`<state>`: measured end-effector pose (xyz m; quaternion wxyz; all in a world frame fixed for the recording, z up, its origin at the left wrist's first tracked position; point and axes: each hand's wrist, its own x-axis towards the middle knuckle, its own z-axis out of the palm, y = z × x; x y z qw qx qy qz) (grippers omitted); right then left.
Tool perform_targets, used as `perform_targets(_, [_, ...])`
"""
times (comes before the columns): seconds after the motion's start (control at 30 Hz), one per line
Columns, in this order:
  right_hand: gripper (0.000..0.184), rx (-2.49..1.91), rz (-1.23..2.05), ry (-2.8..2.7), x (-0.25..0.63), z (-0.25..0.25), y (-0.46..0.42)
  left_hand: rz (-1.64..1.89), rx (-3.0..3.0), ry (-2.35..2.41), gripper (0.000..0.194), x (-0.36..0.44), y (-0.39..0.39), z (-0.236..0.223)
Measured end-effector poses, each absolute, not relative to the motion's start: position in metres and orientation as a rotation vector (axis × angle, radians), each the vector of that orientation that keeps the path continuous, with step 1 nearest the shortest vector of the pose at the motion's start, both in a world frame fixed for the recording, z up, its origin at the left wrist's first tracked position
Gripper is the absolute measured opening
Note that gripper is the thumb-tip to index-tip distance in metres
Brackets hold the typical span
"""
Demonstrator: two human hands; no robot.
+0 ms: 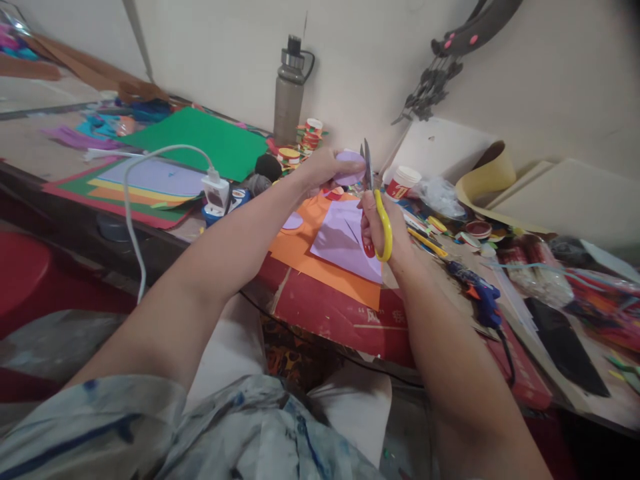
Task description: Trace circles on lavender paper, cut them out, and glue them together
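My left hand (320,168) pinches a small purple paper piece (350,167) held up over the table. My right hand (387,230) is wrapped round the yellow handles of a pair of scissors (377,207), whose blades point up and meet the purple piece at its right edge. Below the hands lie a purple sheet (345,240) with a cut-out notch and an orange sheet (305,250) on a red board (330,313).
A steel bottle (290,93) stands by the wall beside stacked tape rolls (311,137). A green sheet (205,140), stacked coloured sheets (145,187), and a white charger with cable (216,192) lie left. A blue glue gun (475,290), white cup (403,183) and craft clutter lie right.
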<state>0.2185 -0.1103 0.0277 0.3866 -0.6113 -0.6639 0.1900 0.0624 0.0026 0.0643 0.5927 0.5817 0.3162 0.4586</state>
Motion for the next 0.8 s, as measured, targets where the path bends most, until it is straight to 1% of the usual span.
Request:
perform_targets(0.07, [0.056,-1.516,0.580,-1.576,0.217,0.030,-0.114,1.075,1.324,0.737,0.024,0.063,0.007,0.061])
perform_targets(0.17, [0.056,-1.583,0.637,-1.477,0.220,0.034,-0.114,1.108,1.282,0.725,0.020,0.064,0.013,0.058])
perform_targets(0.23, [0.059,-1.697,0.573,-1.478,0.226,0.036,-0.111,1.148,1.222,0.700,0.019,0.063,0.013,0.061])
perform_targets(0.3, [0.061,-1.811,0.391,-1.556,0.234,0.037,-0.108,1.204,1.126,0.678,0.020,0.062,0.012,0.067])
perform_targets(0.37, [0.059,-1.916,0.169,-1.649,0.240,0.037,-0.105,1.259,1.040,0.663,0.020,0.061,0.009,0.074])
perform_targets(0.43, [0.055,-2.025,0.025,-1.708,0.245,0.037,-0.103,1.294,1.012,0.693,0.021,0.060,0.006,0.079])
perform_targets(0.53, [0.054,-2.189,-0.024,-1.754,0.250,0.036,-0.101,1.305,1.031,0.747,0.024,0.061,0.005,0.080])
perform_targets(0.63, [0.053,-2.311,-0.020,-1.775,0.252,0.037,-0.101,1.269,1.042,0.685,0.026,0.063,0.005,0.074])
perform_targets(0.8, [0.048,-2.346,0.013,-1.733,0.255,0.037,-0.102,1.193,1.005,0.624,0.021,0.066,0.006,0.064])
